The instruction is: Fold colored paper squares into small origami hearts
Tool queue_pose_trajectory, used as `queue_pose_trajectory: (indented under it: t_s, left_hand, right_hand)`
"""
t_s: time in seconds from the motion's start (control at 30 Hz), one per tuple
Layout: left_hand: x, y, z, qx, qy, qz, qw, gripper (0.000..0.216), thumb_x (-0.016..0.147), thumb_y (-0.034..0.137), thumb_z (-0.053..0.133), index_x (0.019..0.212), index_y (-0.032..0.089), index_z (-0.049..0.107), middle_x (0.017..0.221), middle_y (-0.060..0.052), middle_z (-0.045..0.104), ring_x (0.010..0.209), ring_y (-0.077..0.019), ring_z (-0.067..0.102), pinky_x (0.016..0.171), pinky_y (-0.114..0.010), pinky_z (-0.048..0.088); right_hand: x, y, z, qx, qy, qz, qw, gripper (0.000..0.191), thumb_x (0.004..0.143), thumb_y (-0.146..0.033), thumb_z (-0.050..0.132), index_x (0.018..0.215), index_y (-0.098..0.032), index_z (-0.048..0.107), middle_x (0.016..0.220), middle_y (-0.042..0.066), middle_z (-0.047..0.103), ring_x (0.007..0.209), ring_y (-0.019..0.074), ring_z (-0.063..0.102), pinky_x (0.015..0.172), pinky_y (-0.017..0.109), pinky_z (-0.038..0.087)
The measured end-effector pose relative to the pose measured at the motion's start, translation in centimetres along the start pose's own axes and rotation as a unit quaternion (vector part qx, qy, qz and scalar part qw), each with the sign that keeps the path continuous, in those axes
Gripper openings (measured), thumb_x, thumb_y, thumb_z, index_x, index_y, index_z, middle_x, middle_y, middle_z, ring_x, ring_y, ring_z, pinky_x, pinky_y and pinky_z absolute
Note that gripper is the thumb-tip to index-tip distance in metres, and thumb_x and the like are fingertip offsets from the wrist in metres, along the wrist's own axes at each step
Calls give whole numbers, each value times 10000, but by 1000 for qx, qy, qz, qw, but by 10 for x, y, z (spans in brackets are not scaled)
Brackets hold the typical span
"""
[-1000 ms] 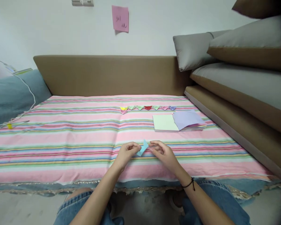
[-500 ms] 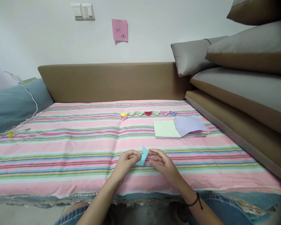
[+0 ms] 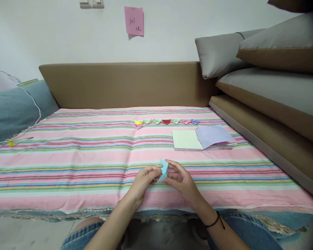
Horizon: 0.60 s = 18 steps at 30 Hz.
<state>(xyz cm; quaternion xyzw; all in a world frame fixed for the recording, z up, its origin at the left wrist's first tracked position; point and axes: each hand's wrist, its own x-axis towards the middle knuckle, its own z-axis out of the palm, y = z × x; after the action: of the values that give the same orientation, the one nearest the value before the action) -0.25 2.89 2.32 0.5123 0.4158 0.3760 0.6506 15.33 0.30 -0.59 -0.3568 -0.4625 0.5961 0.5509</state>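
My left grip [image 3: 144,178] pinches the blue paper [image 3: 165,169], my right grip [image 3: 182,176] holds its other side; I'm likely shaping it, and the next move needs gentle pressure.

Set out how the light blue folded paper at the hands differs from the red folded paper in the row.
Place: the light blue folded paper is pinched in the left hand, with the right hand at its other edge; the red folded paper lies on the striped cloth.
Pose: the light blue one's tips point up and down in view; the red one's spread left and right.
Both have pointed ends.
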Motion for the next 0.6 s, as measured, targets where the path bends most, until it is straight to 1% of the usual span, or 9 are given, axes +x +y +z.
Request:
queue_pose_trajectory:
  t_s: [0.03,0.1,0.17,0.2,0.27,0.37,0.6]
  left_hand:
    - [-1,0,0,-8,2,-1,1000,198,766,300,613,658,140,574,630,18,504,588,-91,408,557,-214,291]
    - [-3,-1,1,-40,4,-9,999,182,730,299,675,786,151,586,674,14,567,612,-93,462,592,-210,334]
    - [-4,-2,1,-70,0,-13,997,340,650,266,758,904,172,553,735,5,630,637,-103,515,645,-225,381]
    - [-4,-2,1,-78,-4,-10,997,403,617,249,785,924,178,534,751,-1,649,648,-110,535,670,-240,400]
    - [-4,-2,2,-80,-10,5,997,436,597,240,803,918,180,513,761,-12,669,666,-123,562,697,-262,423]
    - [-4,-2,1,-69,-10,22,997,410,618,257,792,901,179,507,738,-15,675,676,-136,580,701,-275,440]
    - [-2,-5,-1,-37,-8,47,998,359,624,251,783,854,174,518,716,-6,668,656,-128,569,673,-258,446]
  right_hand:
    - [0,0,-1,4,7,1,1000,531,688,-238,724,1172,-264,506,1120,43,512,728,121,612,658,263,493]
    - [1,0,-1,11,24,4,1000,534,679,-245,733,1163,-251,506,1111,49,518,709,118,605,637,258,490]
    - [1,-1,-1,17,35,6,999,527,678,-260,736,1152,-238,507,1107,57,525,728,133,610,651,271,497]
    - [1,-1,-1,20,38,8,999,524,677,-267,736,1147,-235,509,1109,59,527,744,142,613,664,279,501]
    - [1,-2,-1,25,41,11,999,525,666,-269,745,1137,-236,515,1110,57,533,761,151,616,682,291,507]
    - [0,-3,0,34,40,12,999,528,655,-255,752,1130,-240,520,1095,50,545,757,147,616,685,291,512]
    - [-1,-2,1,48,42,6,998,523,637,-229,766,1107,-234,537,1104,50,548,814,173,631,711,302,519]
